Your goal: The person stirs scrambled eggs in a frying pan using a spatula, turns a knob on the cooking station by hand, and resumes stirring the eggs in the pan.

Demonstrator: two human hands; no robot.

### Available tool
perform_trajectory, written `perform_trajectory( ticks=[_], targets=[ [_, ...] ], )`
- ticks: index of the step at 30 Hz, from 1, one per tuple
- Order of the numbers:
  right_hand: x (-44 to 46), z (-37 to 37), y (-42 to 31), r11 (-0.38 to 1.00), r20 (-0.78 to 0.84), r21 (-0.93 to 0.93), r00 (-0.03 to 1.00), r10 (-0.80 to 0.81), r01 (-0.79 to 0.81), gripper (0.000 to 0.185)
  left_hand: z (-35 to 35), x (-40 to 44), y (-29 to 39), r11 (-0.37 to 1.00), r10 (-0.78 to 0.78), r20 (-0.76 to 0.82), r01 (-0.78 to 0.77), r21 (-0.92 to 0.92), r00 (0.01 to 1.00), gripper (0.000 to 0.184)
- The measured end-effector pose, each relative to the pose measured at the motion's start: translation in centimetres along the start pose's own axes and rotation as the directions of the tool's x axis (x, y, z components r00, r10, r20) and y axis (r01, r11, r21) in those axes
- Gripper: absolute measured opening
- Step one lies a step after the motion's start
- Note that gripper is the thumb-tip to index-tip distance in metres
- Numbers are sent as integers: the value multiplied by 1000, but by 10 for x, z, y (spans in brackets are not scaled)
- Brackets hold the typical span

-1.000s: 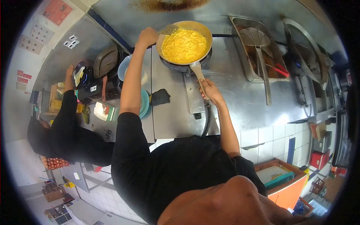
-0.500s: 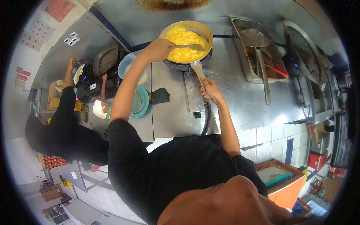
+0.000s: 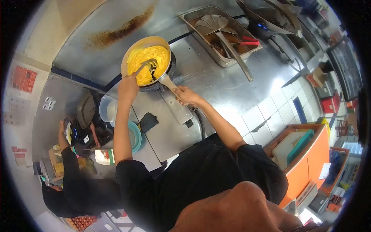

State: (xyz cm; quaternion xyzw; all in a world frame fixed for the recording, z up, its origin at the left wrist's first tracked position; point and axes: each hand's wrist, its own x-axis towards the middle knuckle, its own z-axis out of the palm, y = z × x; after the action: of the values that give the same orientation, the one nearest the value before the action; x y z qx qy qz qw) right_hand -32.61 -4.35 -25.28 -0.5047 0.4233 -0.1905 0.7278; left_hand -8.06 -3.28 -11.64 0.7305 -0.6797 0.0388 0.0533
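Note:
My left hand (image 3: pixel 128 88) is closed around the handle of a slotted spatula (image 3: pixel 150 63). Its curved head dips into yellow scrambled egg (image 3: pixel 156 55), and a dark patch of pan bottom shows beside it. The egg lies in a frying pan (image 3: pixel 126 58) with a light rim. My right hand (image 3: pixel 188 96) grips the pan's pale handle (image 3: pixel 168 82). Beneath the pan, the dark ring of a burner (image 3: pixel 172 65) sticks out on the right. Whether the pan rests fully on that burner, I cannot tell.
Right of the pan, a metal tray (image 3: pixel 222 60) holds a strainer (image 3: pixel 212 25) and a red-handled tool. A wok (image 3: pixel 270 17) sits over a blue flame. A black cloth (image 3: pixel 148 122), a turquoise bowl (image 3: pixel 136 135) and a co-worker's arm (image 3: pixel 69 162) are at left.
My view has turned, so the counter appears slanted. The spatula has swung from lying across the egg to having its head turned into it. Both hands keep their holds.

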Motion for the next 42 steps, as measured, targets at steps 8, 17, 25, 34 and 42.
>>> perform_trajectory(
  ticks=[8, 17, 25, 34, 42],
  targets=[
    [-5, 1, -5, 999, 12, 17, 1000, -29, 29, 36, 44, 51, -32, 996, -27, -159, 12, -93, 987, 28],
    [0, -1, 0, 1000, 1, 27, 1000, -1, 1, 36, -18, 33, -81, 980, -169, -63, 161, -116, 984, 29],
    [-5, 3, -5, 998, 1, 67, 1000, 17, -17, 33, 75, 110, -88, 912, -98, -38, 75, -402, 994, 28],
    [-1, 2, -1, 999, 19, 50, 1000, -4, 4, 31, -7, 9, -40, 941, 173, 33, -155, -300, 984, 31],
    [-5, 3, -5, 998, 19, 70, 1000, 6, -8, 31, -97, -76, -25, 966, 6, 75, -25, 257, 997, 30]
  ],
)
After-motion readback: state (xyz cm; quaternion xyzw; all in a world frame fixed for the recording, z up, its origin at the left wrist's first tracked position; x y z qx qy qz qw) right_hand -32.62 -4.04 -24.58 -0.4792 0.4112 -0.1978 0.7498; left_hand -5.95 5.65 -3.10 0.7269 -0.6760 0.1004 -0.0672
